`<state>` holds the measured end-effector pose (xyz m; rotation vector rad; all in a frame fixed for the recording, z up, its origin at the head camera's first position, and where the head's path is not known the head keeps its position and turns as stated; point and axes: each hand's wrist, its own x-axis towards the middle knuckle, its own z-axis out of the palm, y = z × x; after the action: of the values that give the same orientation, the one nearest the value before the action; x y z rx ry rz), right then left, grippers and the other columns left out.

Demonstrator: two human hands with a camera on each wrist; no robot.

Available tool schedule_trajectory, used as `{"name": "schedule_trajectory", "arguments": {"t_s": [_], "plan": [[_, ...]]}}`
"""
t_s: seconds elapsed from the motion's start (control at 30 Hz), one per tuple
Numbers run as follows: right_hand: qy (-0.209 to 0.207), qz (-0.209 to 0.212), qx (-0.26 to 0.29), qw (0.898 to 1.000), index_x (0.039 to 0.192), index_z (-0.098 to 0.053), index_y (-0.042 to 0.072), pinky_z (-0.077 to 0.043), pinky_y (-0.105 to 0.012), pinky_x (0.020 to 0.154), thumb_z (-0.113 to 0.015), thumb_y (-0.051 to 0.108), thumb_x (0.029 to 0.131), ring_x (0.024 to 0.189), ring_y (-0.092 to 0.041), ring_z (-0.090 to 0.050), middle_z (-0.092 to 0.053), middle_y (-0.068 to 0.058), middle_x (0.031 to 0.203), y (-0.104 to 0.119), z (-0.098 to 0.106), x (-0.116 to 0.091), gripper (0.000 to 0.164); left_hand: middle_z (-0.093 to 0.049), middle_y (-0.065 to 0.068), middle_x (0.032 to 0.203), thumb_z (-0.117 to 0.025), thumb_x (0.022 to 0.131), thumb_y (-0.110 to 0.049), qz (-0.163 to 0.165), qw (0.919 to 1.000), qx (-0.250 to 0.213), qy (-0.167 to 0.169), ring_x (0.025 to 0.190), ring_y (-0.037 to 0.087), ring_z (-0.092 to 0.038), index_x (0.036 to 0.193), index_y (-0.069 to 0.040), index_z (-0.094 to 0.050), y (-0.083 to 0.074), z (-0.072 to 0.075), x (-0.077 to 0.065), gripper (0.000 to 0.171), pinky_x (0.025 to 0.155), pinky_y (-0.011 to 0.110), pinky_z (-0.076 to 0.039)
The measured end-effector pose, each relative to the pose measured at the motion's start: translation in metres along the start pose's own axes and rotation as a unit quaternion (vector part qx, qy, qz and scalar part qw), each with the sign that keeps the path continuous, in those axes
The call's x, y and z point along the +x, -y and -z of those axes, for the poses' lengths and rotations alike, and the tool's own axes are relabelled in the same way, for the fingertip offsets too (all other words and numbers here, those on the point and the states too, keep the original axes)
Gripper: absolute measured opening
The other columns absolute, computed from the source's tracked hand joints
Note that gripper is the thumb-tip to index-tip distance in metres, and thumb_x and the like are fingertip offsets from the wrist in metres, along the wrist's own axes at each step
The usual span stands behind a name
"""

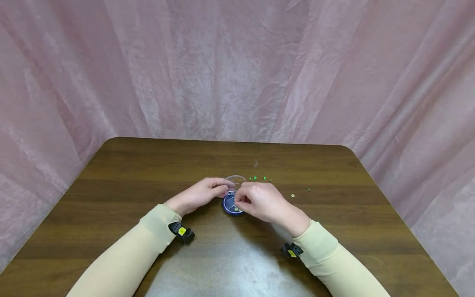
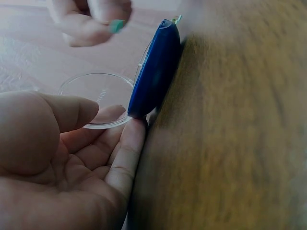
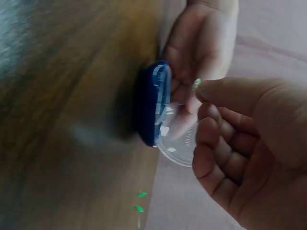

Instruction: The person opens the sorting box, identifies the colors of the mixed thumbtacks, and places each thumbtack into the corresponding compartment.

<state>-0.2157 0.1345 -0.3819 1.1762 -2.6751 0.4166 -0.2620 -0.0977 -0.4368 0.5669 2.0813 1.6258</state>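
A round blue pill case point(image 2: 154, 72) with inner compartments lies on the table, its clear lid point(image 2: 98, 96) hinged up. At the case's far left, my left hand point(image 1: 203, 192) holds the lid between thumb and fingers, a fingertip against the base. Over the case, my right hand point(image 1: 261, 201) pinches a small green piece, seemingly a thumbtack point(image 3: 196, 84), between thumb and index finger; its other fingers are curled. A few small pale-gold pieces point(image 1: 236, 209) show in the near compartment. The right fingers hide part of the case in the head view.
Several small green tacks point(image 1: 255, 178) lie beyond the right hand. Farther right are a pale disc point(image 1: 292, 195) and another tack point(image 1: 309, 189). The brown wooden table point(image 1: 148, 165) ends at a pink curtain point(image 1: 222, 82).
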Motion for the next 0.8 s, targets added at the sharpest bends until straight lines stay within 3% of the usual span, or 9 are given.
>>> {"name": "schedule_trajectory", "arguments": {"t_s": [0.3, 0.8], "plan": [[0.030, 0.020, -0.036, 0.999, 0.079, -0.067, 0.028, -0.041, -0.022, 0.057, -0.069, 0.019, 0.084, 0.064, -0.003, -0.047, -0.056, 0.012, 0.079, -0.003, -0.012, -0.004, 0.011, -0.059, 0.010, 0.136, -0.052, 0.104, -0.020, 0.014, 0.9999, 0.002, -0.001, 0.119, 0.024, -0.060, 0.136, -0.005, -0.061, -0.004, -0.001, -0.001, 0.036, 0.100, 0.033, -0.046], [0.023, 0.009, -0.069, 0.997, 0.076, -0.067, 0.030, -0.042, -0.027, 0.054, -0.069, 0.021, 0.085, 0.062, -0.005, -0.045, -0.053, 0.015, 0.076, -0.003, -0.018, -0.004, 0.012, -0.059, 0.012, 0.136, -0.052, 0.104, -0.018, 0.010, 0.9999, -0.003, 0.000, 0.119, 0.024, -0.060, 0.137, -0.002, -0.060, -0.003, -0.001, -0.001, 0.037, 0.101, 0.032, -0.046]]}}
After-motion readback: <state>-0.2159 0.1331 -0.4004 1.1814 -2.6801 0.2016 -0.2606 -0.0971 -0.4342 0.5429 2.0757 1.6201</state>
